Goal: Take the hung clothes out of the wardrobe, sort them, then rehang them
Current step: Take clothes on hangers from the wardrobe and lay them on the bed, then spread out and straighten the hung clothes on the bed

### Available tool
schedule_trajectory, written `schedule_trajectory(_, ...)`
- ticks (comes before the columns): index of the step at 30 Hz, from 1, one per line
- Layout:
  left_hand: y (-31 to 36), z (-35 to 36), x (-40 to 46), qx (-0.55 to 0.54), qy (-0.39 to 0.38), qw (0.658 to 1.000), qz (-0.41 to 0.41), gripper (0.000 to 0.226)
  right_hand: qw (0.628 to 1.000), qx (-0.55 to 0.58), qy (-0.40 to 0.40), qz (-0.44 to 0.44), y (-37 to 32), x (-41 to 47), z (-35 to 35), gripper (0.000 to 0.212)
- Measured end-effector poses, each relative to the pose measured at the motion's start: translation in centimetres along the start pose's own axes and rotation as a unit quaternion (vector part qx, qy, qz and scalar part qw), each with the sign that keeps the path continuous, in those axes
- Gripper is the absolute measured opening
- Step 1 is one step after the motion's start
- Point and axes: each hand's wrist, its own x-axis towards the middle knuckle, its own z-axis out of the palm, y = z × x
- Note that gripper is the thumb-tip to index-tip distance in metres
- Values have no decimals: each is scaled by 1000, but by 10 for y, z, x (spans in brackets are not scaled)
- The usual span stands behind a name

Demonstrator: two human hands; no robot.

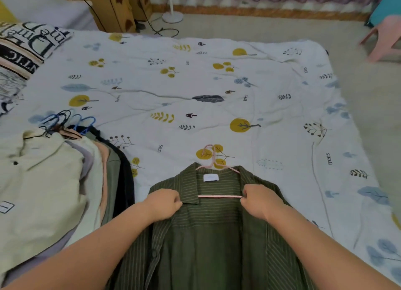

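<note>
An olive green striped shirt lies face up on the bed, hung on a pink hanger whose hook points away from me. My left hand pinches the left side of the collar. On the opposite side of the collar, my right hand pinches the fabric by the end of the hanger's pink bar. To the left lies a pile of hung clothes, a cream shirt on top, with blue and black hanger hooks bunched at its far end.
The bed has a white cover printed with yellow trees and leaves. A lettered pillow sits at the far left. Beyond the bed are a wooden cabinet, a white lamp base with cables, and a pink stool at the right.
</note>
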Motion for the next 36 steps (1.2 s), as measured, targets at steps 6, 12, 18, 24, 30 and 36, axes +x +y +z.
schedule_trajectory(6, -1, -42, -90, -43, 4, 999, 14, 31, 996, -37, -31, -78, -47, -72, -58, 28)
schedule_trajectory(12, -33, -66, -172, -53, 23, 998, 2, 32, 991, -63, -39, -114, -100, -128, -83, 31)
schedule_trajectory(18, -101, -78, -235, -67, 63, 996, -19, 36, 985, -89, -53, -140, -181, -165, -76, 34)
schedule_trajectory(24, -193, -71, -297, -76, 88, 992, -41, 36, 985, -78, -54, -147, -277, -190, -42, 35)
schedule_trajectory(30, -288, -64, -340, -106, 81, 988, -82, 34, 983, -53, -52, -168, -360, -196, -6, 34)
schedule_trajectory(36, -355, -55, -339, -147, 94, 975, -138, 31, 980, -69, -43, -179, -422, -175, 2, 35)
